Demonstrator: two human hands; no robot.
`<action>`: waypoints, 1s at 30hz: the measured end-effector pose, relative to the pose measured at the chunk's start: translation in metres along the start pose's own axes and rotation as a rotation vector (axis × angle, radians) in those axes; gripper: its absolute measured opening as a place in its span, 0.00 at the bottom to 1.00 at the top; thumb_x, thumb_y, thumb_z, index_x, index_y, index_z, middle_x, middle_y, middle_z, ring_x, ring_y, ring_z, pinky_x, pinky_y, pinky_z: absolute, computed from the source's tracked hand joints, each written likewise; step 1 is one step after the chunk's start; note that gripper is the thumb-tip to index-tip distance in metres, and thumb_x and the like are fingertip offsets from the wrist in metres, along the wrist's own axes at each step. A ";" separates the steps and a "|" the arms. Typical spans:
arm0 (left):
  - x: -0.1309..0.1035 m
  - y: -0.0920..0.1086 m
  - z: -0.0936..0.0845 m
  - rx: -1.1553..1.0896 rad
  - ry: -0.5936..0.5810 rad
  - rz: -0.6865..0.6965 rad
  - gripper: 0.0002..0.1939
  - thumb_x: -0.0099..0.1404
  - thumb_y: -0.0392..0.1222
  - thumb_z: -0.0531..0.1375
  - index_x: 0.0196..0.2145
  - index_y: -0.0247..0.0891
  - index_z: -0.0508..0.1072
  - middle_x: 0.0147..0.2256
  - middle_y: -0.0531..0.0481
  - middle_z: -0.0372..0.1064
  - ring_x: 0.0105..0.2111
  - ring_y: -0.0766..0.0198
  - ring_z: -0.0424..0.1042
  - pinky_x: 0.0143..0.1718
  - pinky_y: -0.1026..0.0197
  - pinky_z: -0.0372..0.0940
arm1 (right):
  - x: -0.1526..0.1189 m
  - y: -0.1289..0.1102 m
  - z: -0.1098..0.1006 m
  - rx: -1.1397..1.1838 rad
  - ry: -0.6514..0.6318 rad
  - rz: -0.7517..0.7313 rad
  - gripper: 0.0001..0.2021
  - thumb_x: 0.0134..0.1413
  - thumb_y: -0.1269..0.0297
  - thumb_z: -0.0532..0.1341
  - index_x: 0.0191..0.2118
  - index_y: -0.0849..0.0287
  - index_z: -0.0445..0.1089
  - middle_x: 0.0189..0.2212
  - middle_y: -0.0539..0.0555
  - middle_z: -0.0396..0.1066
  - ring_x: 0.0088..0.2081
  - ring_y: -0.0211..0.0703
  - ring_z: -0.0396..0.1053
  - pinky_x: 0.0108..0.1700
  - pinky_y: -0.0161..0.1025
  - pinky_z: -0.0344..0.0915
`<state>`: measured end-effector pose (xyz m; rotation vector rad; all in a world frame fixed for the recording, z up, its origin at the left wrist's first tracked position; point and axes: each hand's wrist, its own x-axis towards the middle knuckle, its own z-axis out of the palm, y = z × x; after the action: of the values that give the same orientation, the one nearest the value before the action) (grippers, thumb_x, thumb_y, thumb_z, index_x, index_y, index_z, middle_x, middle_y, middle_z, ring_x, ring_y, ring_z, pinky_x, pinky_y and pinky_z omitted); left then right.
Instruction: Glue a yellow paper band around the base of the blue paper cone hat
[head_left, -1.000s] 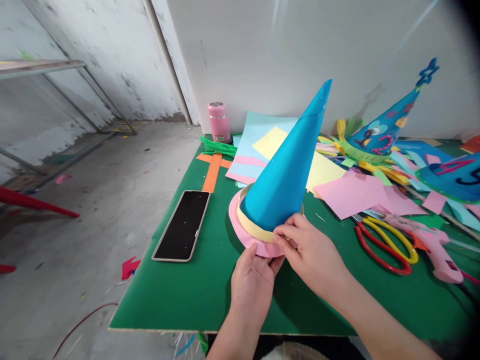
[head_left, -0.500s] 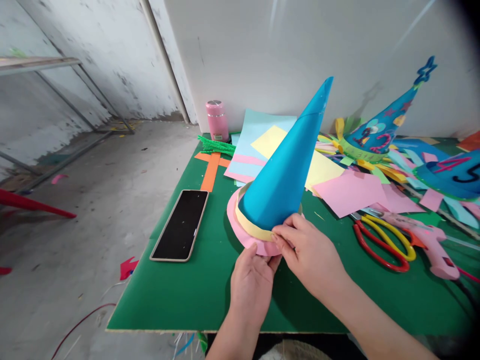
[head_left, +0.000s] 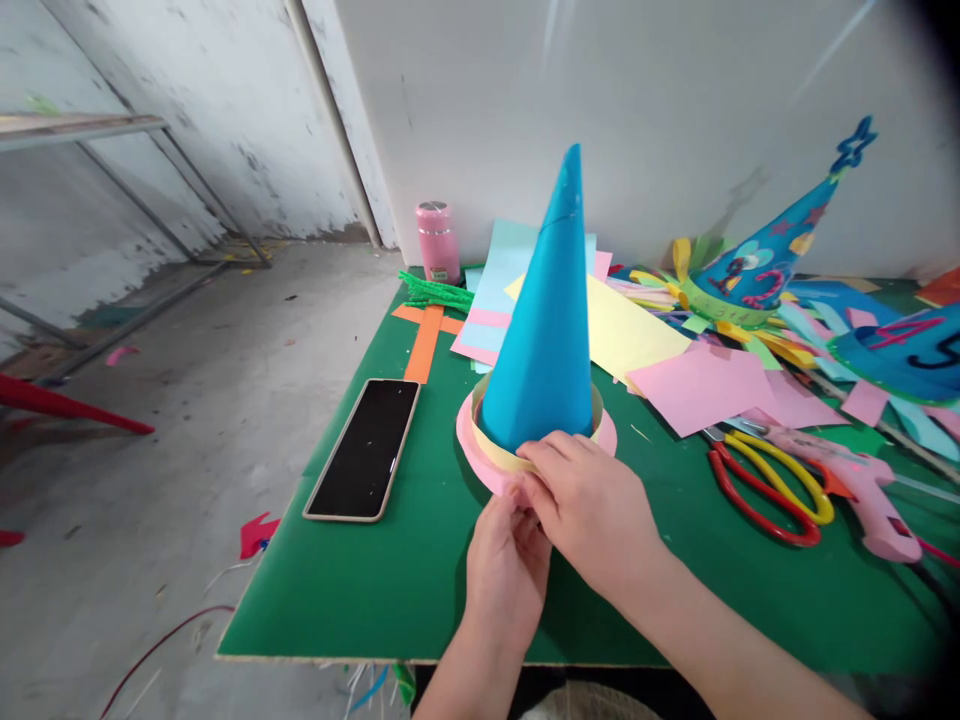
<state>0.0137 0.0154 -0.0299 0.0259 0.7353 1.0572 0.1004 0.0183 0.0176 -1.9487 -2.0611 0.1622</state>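
Note:
A blue paper cone hat (head_left: 544, 340) stands nearly upright at the middle of the table's front. A yellow paper band (head_left: 491, 436) runs around its base, and a pink paper brim (head_left: 474, 455) spreads out below. My left hand (head_left: 506, 560) is closed on the near edge of the brim, thumb on top and fingers underneath. Over the front of the band and brim, my right hand (head_left: 585, 500) is closed too, its fingertips pressing the band against the brim. Part of the near band and brim is hidden behind my fingers.
A phone (head_left: 364, 450) lies left of the hat. Scissors (head_left: 772, 490) and a pink glue gun (head_left: 862, 480) lie to the right. Behind are coloured paper sheets (head_left: 637, 325), green pipe cleaners (head_left: 435, 292), a pink bottle (head_left: 438, 243) and a decorated cone hat (head_left: 765, 255).
The cone hat has swung from leaning right to almost upright. My right hand has shifted slightly left along the band, closer to my left hand.

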 end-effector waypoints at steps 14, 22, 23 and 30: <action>-0.002 0.001 0.005 0.008 0.004 0.010 0.14 0.60 0.31 0.51 0.19 0.31 0.68 0.26 0.47 0.70 0.28 0.68 0.70 0.30 0.67 0.67 | 0.007 -0.001 -0.014 0.070 -0.130 0.109 0.10 0.56 0.67 0.50 0.30 0.55 0.67 0.29 0.48 0.66 0.28 0.36 0.60 0.25 0.33 0.49; -0.001 0.001 0.004 -0.012 -0.002 0.021 0.15 0.62 0.32 0.50 0.20 0.32 0.68 0.26 0.48 0.69 0.30 0.67 0.70 0.39 0.62 0.67 | 0.009 -0.002 -0.015 0.090 -0.145 0.116 0.09 0.56 0.67 0.50 0.30 0.55 0.67 0.31 0.48 0.66 0.30 0.37 0.60 0.27 0.34 0.50; -0.001 0.001 0.004 -0.017 0.000 0.022 0.15 0.62 0.33 0.49 0.20 0.32 0.68 0.26 0.48 0.69 0.31 0.67 0.70 0.39 0.62 0.67 | 0.009 -0.002 -0.015 0.090 -0.146 0.119 0.09 0.56 0.67 0.50 0.30 0.55 0.67 0.31 0.48 0.66 0.30 0.37 0.60 0.26 0.34 0.49; -0.001 0.001 0.004 -0.029 -0.003 0.023 0.15 0.63 0.32 0.49 0.21 0.32 0.68 0.26 0.48 0.70 0.30 0.67 0.71 0.38 0.62 0.68 | 0.007 -0.002 -0.016 0.096 -0.146 0.123 0.09 0.56 0.67 0.50 0.30 0.55 0.67 0.30 0.48 0.66 0.30 0.37 0.60 0.27 0.34 0.49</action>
<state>0.0154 0.0165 -0.0263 0.0107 0.7185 1.0897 0.1030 0.0230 0.0345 -2.0591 -1.9798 0.4344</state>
